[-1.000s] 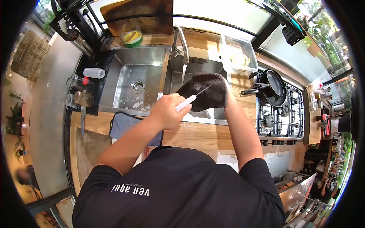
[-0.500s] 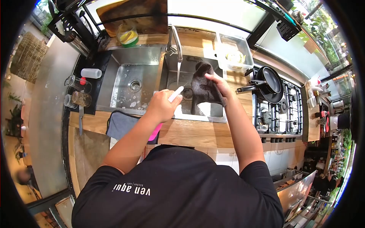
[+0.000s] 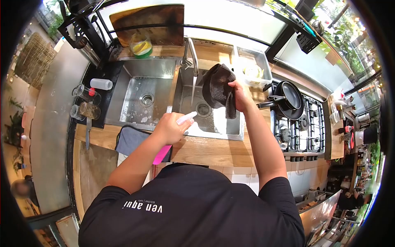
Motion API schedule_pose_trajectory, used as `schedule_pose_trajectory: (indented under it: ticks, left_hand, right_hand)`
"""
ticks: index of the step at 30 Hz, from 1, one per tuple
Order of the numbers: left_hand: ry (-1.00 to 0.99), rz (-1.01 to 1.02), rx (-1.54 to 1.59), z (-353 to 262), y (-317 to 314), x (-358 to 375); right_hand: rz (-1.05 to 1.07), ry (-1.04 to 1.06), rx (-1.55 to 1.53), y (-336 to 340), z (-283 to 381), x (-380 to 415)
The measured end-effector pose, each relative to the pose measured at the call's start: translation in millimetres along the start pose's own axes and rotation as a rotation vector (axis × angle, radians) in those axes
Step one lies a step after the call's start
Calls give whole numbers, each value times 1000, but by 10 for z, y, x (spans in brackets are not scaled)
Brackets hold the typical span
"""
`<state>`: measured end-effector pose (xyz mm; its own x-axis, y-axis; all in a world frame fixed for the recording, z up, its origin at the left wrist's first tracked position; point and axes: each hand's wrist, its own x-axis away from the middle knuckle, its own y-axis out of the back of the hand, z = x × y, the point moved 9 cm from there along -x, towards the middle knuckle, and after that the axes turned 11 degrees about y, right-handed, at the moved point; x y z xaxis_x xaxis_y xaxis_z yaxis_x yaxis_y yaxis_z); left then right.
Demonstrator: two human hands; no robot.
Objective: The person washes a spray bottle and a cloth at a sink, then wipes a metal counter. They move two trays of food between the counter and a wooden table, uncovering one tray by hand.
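My left hand (image 3: 170, 127) is closed round a slim white object (image 3: 187, 117) at the front edge of the right sink basin (image 3: 185, 90). A pink thing (image 3: 162, 154) shows below that wrist; whether the hand touches it I cannot tell. With my right hand (image 3: 242, 95) I grip a dark textured cloth (image 3: 218, 85), which hangs in folds over the same basin. Water runs from the faucet (image 3: 192, 57) between the two hands, left of the cloth.
The left basin (image 3: 152, 74) has suds. Glasses (image 3: 87, 110) and a knife (image 3: 88, 133) lie at left, a grey cloth (image 3: 131, 142) on the front edge. A clear bin (image 3: 265, 68) and black pans (image 3: 290, 99) on the stove stand at right.
The dark cloth has swung up and left, its lower end now bunched nearer my right hand. My left hand has moved down and slightly left with the white object, away from the water stream.
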<state>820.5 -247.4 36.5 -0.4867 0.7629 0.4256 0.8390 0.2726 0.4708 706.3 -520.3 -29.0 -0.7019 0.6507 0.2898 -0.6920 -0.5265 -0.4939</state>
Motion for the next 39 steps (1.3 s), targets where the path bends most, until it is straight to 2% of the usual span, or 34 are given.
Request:
schedule_pose_trajectory:
  ticks: [1,5,7,11,13,14,16,20,22,26,28,33,36,37,39]
  left_hand:
    - [67,24,48,27,4,32]
    - [70,29,95,88,7,32]
    - [-76,-69,-67,6,40,36]
    - [-144,-126,-77,0,44,6]
    - [-344,-300,-194,-144,136,58]
    - [-345,-299,-195,-131,130,45]
    - [-223,-255,-202,-139,132,36]
    - [-247,-221,-232,-274,99,49]
    - [-74,-58,-182,-223,-8,11]
    - [-144,-103,-305,-304,-48,-37]
    - [-210,-83,-109,-360,-28,-115]
    - [-191,-58,-129,-740,35,-206]
    - [-382,-43,55,-970,4,-285]
    - [-384,-43,56,-954,-36,-367]
    - [-630,-109,-48,-1093,-92,-363]
  right_hand:
    - [4,1,2,-13,30,10]
    - [27,51,-6,-85,128,21]
    - [26,37,27,-60,78,-10]
    - [34,104,92,-61,16,50]
    - [28,182,147,-59,31,99]
    - [48,182,128,-71,15,123]
    - [39,197,135,-114,65,236]
    - [-10,172,114,14,70,260]
    - [-32,184,131,76,118,264]
    - [-43,216,163,251,193,182]
    - [-42,225,169,224,275,216]
    - [-25,256,186,246,391,162]
    - [-23,271,231,253,371,48]
    - [-24,272,232,292,356,9]
    - [-52,391,455,384,413,-69]
